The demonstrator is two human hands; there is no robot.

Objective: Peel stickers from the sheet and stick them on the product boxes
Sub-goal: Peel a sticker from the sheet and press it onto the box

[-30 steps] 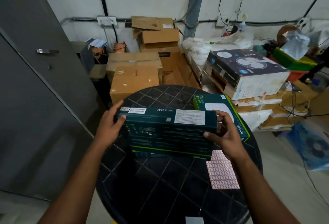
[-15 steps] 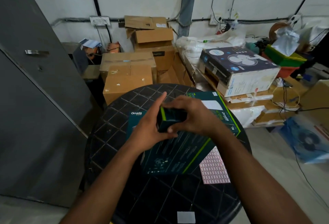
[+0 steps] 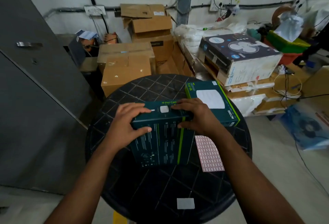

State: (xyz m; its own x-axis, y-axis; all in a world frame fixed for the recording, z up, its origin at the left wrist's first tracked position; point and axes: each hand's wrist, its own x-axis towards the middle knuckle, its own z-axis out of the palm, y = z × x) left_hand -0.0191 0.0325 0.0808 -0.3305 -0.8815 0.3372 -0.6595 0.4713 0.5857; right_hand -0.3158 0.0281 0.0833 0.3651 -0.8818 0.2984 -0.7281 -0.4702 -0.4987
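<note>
Two bare forearms are seen entering from the lower edge of the head view. No sleeve, cuff or glove is recorded on either arm up to the frame edge. Left hand [image 3: 124, 125] and right hand [image 3: 197, 115]: bare. Short, pale fingernails are noted on the left thumb and index finger. Wrists are seen uncovered. The rest of the body is out of frame.

There is one view only, worn on the person's head, looking forward and steeply down over both forearms onto the round black table [image 3: 229, 179] close below, its far edge facing stacked cartons [image 3: 126, 70] against the wall.
</note>
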